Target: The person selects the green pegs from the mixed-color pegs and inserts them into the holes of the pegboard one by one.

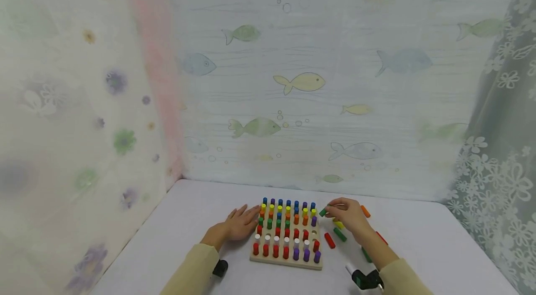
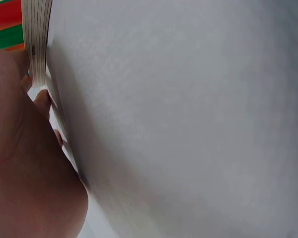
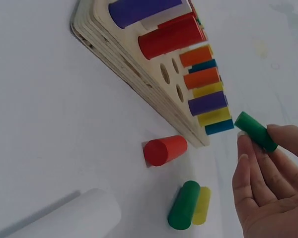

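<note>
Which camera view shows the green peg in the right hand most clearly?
The right wrist view: the green peg is large and sharp, pinched by the right hand near the wooden pegboard. The head view shows it tiny; the left wrist view misses it.

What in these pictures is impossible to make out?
- Left wrist view: the palm of the left hand and the table fill it; only an edge of the board shows.
- Head view: the right hand hides part of the green peg and of the yellow peg.
- Right wrist view: a white cylinder is cut off by the bottom edge.
</note>
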Demonstrator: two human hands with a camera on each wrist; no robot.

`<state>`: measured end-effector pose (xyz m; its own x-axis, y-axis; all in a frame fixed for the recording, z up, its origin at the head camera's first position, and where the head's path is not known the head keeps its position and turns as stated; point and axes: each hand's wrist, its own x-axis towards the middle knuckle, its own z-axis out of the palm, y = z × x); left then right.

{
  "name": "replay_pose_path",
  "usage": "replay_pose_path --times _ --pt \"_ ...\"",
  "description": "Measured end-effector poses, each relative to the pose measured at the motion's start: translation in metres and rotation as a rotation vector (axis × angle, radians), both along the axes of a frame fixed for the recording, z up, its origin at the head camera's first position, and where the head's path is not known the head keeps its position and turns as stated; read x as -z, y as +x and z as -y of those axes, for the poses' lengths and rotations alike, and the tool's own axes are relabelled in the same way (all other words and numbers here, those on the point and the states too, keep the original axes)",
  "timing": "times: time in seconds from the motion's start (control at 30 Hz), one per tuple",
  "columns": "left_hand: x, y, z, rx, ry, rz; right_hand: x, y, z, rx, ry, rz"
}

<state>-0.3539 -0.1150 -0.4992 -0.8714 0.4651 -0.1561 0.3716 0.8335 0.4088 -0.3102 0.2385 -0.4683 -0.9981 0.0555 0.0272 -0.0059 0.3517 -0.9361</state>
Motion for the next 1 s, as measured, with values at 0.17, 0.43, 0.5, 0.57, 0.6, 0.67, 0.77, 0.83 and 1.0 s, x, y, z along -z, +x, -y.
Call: replay_pose_path --times 0.17,0.43,0.5,0.57,0.6,0.67,0.77,0.83,1.0 --pt "0.0 0.0 0.0 -0.002 -0.007 -0.007 -0.002 0.008 0.002 -0.005 -0.007 0.001" --pt "0.002 0.0 0.0 -0.005 0.003 -0.003 0.001 0.013 0.004 -0.016 -0.03 0.02" --pt "0.002 0.0 0.0 -0.006 0.003 -0.001 0.001 0.014 0.005 -0.02 -0.032 0.027" --pt "0.002 0.0 0.0 -0.006 0.001 -0.001 0.002 0.015 0.006 -0.024 -0.033 0.028" --pt "0.002 0.0 0.0 -0.006 0.0 -0.001 0.002 0.015 0.006 -0.025 -0.033 0.027" --pt "0.001 0.0 0.0 -0.005 -0.003 -0.004 0.001 0.017 0.007 -0.03 -0.036 0.023" --pt "0.001 -0.001 0.0 -0.002 -0.003 -0.005 0.0 0.018 0.01 -0.037 -0.042 0.012" --pt "0.001 -0.001 0.0 -0.002 -0.001 -0.004 0.0 0.02 0.011 -0.055 -0.04 -0.002" --pt "0.002 -0.001 0.0 -0.002 -0.003 -0.003 -0.001 0.023 0.016 -0.114 0.0 -0.059"
